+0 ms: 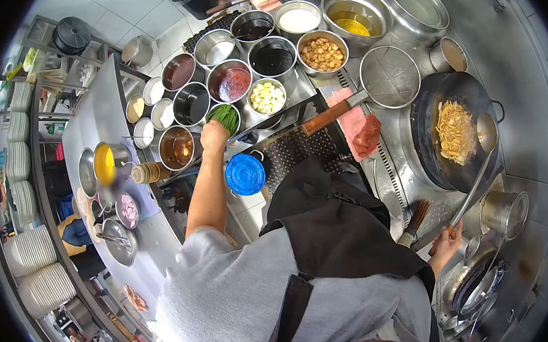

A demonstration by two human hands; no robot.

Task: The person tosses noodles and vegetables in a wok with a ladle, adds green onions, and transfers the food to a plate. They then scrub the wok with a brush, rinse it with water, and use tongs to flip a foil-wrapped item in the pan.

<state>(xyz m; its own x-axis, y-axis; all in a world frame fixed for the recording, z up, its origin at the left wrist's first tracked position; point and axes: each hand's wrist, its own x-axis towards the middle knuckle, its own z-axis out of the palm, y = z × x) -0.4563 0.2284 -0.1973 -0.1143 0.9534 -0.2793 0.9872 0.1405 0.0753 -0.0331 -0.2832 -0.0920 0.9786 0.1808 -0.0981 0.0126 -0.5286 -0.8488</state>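
My left hand (215, 137) is closed at the near edge of a metal pot filled with cut green scallions (225, 116). Its fingertips are down among the greens and partly hidden. On the right, my right hand (446, 245) is wrapped round the handle of a long ladle (472, 192). The ladle's bowl rests inside a black wok (431, 106), against the right side of the food. Pale brown sliced food, like noodles or strips (454, 133), lies heaped in the middle of the wok.
Around the scallions stand metal pots of dark sauces (272, 57), garlic cloves (267, 98) and fried pieces (323, 54). A round mesh strainer (389, 77) lies between pots and wok. A blue-lidded bucket (245, 173) sits below. Stacked plates (35, 254) fill the left shelves.
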